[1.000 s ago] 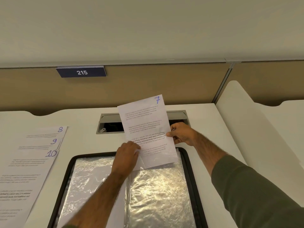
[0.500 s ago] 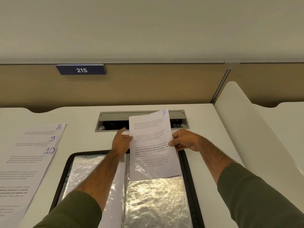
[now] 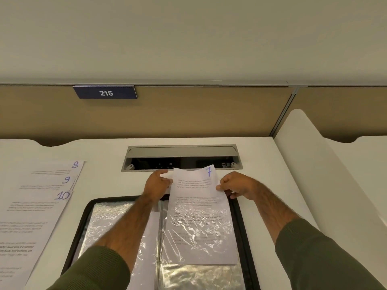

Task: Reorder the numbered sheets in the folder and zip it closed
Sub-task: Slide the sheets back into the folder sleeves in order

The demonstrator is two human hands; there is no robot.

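Note:
A black zip folder [image 3: 244, 231] lies open on the white desk, with clear plastic sleeves [image 3: 104, 225] inside. Sheet 7 [image 3: 199, 214] is partway down inside the right-hand sleeve, its top part sticking out above the folder. My right hand [image 3: 236, 186] pinches the sheet's right edge near the top. My left hand [image 3: 157, 183] holds the sleeve's top edge at the sheet's left side. Sheets numbered 8 [image 3: 62, 170], 9 [image 3: 52, 183] and 10 [image 3: 31, 222] lie fanned on the desk at the left.
A grey cable hatch [image 3: 182, 152] is set into the desk just beyond my hands. A tan partition with a blue "215" sign [image 3: 105, 93] stands behind. A white divider [image 3: 314, 164] rises at the right.
Sheet 7 has come down from a tilted, raised position and slid deeper into the right sleeve. Both hands moved with it toward the folder's top edge.

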